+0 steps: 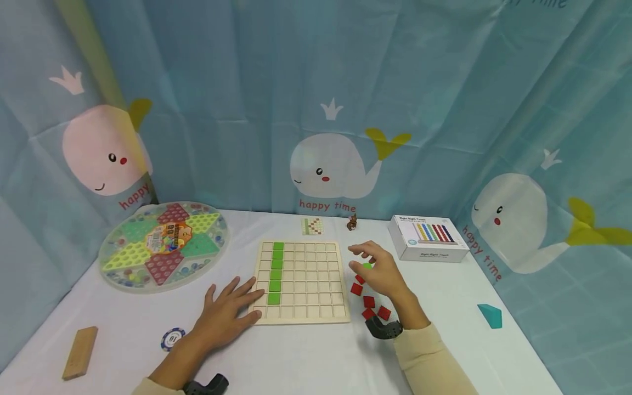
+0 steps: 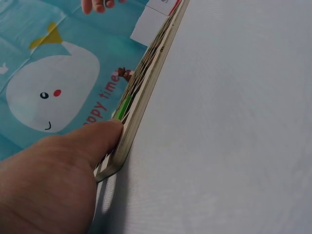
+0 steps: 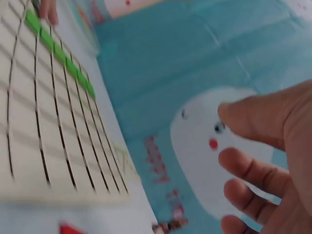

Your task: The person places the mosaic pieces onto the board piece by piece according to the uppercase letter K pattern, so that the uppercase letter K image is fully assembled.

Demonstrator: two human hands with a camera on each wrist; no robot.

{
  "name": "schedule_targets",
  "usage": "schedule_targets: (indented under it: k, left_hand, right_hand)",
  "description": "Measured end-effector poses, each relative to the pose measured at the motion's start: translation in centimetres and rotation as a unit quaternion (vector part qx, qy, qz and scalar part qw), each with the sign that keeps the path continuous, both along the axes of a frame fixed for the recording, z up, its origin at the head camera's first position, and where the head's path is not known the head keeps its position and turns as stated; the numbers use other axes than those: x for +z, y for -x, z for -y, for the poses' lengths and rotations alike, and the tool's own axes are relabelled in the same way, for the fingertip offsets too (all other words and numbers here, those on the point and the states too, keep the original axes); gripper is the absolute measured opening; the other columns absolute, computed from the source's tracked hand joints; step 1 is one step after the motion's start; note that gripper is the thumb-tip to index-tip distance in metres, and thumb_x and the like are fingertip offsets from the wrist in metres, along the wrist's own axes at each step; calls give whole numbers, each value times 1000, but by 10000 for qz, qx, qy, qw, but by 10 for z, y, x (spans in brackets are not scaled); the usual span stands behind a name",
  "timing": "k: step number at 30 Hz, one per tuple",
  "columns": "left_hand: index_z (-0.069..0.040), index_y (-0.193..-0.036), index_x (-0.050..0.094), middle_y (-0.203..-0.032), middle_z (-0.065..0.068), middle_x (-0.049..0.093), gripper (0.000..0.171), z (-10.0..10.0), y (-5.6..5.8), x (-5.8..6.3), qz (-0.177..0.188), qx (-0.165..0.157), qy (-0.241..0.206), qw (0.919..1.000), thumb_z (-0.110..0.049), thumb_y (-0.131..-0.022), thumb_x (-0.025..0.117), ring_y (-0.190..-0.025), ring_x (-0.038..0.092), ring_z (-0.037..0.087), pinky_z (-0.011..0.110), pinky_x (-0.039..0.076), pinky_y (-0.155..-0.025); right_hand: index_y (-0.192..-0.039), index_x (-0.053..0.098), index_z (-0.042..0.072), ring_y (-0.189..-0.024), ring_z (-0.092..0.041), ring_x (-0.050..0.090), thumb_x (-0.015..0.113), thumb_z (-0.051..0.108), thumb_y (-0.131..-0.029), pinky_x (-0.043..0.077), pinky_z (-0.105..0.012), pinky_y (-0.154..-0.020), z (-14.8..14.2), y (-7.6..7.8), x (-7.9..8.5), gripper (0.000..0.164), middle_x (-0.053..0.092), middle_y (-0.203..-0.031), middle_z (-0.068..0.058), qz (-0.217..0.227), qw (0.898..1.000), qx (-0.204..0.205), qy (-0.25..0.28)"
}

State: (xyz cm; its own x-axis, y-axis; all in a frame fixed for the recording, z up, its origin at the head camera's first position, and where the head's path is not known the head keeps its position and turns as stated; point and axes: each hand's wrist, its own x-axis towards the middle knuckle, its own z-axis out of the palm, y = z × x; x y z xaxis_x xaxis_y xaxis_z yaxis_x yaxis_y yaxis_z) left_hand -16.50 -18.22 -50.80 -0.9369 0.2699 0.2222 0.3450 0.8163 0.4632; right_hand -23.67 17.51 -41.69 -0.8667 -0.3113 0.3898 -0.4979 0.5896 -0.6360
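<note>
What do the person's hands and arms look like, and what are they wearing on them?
The left hand and right hand are bare, without gloves. The left sleeve and right sleeve are plain beige. A curved black band shows by the left wrist, and a similar black piece by the right.

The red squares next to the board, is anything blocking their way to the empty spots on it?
Nothing visible blocks them: only white table shows between the red squares and the wooden board's rim. In the head view the right hand partly hides the farthest red square, and the left hand touches the board's other side.
</note>
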Motion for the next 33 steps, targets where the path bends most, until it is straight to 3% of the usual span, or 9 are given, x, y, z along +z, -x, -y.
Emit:
schedule_targets:
  k: [11,16,21,33]
  left_hand:
    - [-24,-130,64,-147,2,43,49,1,0,0,148,32,47,9999,-50,-87,66,-139,26,38,70,0,-103]
    - [-24,-130,64,-148,1,43,50,1,1,-1,146,22,23,9999,-50,-87,66,-139,26,38,70,0,-103]
    - [-24,-130,64,-148,2,43,50,1,1,-1,108,0,-12,9999,-50,-88,65,-139,26,38,70,0,-103]
    - [-23,-129,64,-147,3,43,49,0,0,3,98,-11,-55,9999,-47,-87,67,-138,26,39,70,0,-103]
  right_hand:
    - [-122,66,9,-99,-29,53,70,9,-87,45,-53,-83,-43,26,-15,35,63,-116,-10,487,9987,-134,-48]
    - [-127,62,6,-105,-39,51,69,7,-87,46,-51,-85,-53,37,-29,41,60,-117,-16,1117,9930,-306,-225]
    - [-133,59,11,-108,-34,49,68,11,-88,49,-47,-84,-63,47,-41,46,57,-121,-15,1752,9818,-501,-530]
    - [-124,65,15,-103,-29,50,68,8,-84,45,-50,-89,-65,55,-55,41,59,-117,-9,2020,9711,-715,-1056]
